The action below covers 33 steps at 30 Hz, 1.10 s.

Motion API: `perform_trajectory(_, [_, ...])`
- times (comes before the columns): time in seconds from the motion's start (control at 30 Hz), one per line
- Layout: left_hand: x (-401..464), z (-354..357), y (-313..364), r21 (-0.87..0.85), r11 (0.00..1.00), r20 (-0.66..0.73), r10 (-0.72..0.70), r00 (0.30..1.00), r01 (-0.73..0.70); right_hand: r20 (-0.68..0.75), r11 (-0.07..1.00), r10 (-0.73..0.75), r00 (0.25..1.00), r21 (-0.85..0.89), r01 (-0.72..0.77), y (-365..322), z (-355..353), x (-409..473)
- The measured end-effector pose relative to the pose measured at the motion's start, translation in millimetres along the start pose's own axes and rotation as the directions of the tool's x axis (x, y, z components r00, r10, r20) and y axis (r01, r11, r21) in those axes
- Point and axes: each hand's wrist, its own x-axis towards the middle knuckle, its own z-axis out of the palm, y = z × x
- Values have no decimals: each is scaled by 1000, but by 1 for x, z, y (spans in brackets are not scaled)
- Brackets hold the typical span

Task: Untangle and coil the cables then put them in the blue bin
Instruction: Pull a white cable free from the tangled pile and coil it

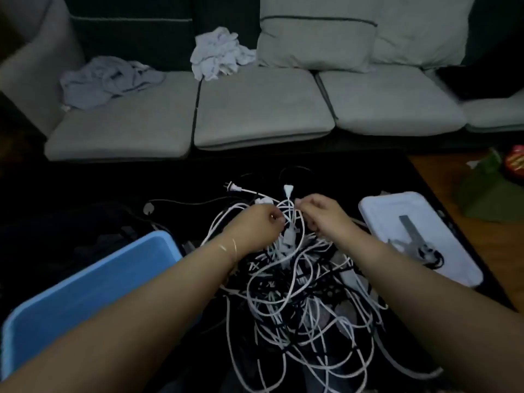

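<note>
A big tangle of white and black cables [295,296] lies on the dark floor mat in front of me. My left hand [255,225] has its fingers curled and pinches a white cable at the top of the heap. My right hand [320,214] pinches white cable strands just to the right of it. A white plug [288,190] and a second plug [235,188] stick out beyond my hands. The blue bin [85,290] stands at the lower left, partly hidden behind my left forearm.
A white lid [419,234] with a small dark cable on it lies to the right. A grey sofa [255,109] with crumpled clothes [218,55] spans the back. Green and red items [493,188] sit on the wooden floor at far right.
</note>
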Motion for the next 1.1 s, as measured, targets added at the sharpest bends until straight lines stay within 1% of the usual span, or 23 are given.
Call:
perform_trajectory(0.03, [2,9,-2,13,999,-13,43,999,-43,2,996,-72,997,-47,72,8,3,4])
perform_trajectory(0.1, [8,16,-4,82,991,-57,108,992,-104,-4,970,-165,986,-182,162,12,8,13])
perform_trajectory(0.2, [8,21,-8,142,983,-132,135,982,-116,-48,925,-285,957,-274,262,15,14,16])
perform_trajectory(0.23, [5,23,-10,144,984,-168,130,977,-106,-68,920,-307,949,-276,277,15,14,12])
perform_trajectory(0.27, [2,24,-12,147,984,-206,132,970,-103,-86,926,-304,949,-263,272,13,15,3])
perform_trajectory(0.33, [-9,27,-12,137,985,-283,143,948,-108,-81,956,-269,960,-147,255,5,16,-16])
perform_trajectory(0.37, [-19,29,-12,131,982,-323,170,931,-134,-71,965,-256,964,-82,250,1,16,-29])
perform_trajectory(0.43, [-44,35,-9,181,956,-387,284,877,-230,-45,963,-267,963,15,268,-9,13,-65])
perform_trajectory(0.5, [-67,42,-3,211,920,-390,389,835,-330,-29,944,-320,947,74,321,-19,8,-96])
perform_trajectory(0.57, [-86,47,5,124,903,-364,427,828,-411,-41,921,-386,922,47,387,-23,5,-122])
perform_trajectory(0.63, [-109,53,15,34,889,-372,436,820,-458,-72,894,-447,891,-20,447,-24,2,-149])
perform_trajectory(0.7, [-129,60,23,-38,878,-419,419,805,-477,-104,865,-501,859,-51,499,-22,1,-172])
perform_trajectory(0.73, [-137,64,25,-128,869,-434,385,814,-479,-112,857,-515,850,-48,513,-19,2,-178])
perform_trajectory(0.77, [-147,69,27,-270,834,-427,344,836,-481,-110,853,-521,847,-37,520,-16,2,-186])
perform_trajectory(0.8, [-157,74,27,-421,779,-392,306,868,-465,-97,852,-522,847,-16,523,-12,4,-194])
perform_trajectory(0.83, [-164,79,27,-567,704,-331,282,901,-428,-77,852,-521,850,9,523,-9,5,-199])
perform_trajectory(0.9, [-177,88,25,-766,565,-171,282,944,-307,-36,852,-520,853,45,521,0,6,-211])
perform_trajectory(0.97, [-183,97,20,-843,489,-71,311,948,-223,-4,856,-512,859,80,511,10,7,-221])
perform_trajectory(1.0, [-184,101,18,-856,478,-45,316,948,-200,10,860,-503,864,106,499,15,7,-225])
perform_trajectory(1.07, [-187,112,14,-867,466,-23,315,949,-175,41,879,-466,884,132,457,25,5,-228])
perform_trajectory(1.1, [-187,118,13,-863,468,-41,312,949,-191,56,893,-440,896,128,431,30,3,-228])
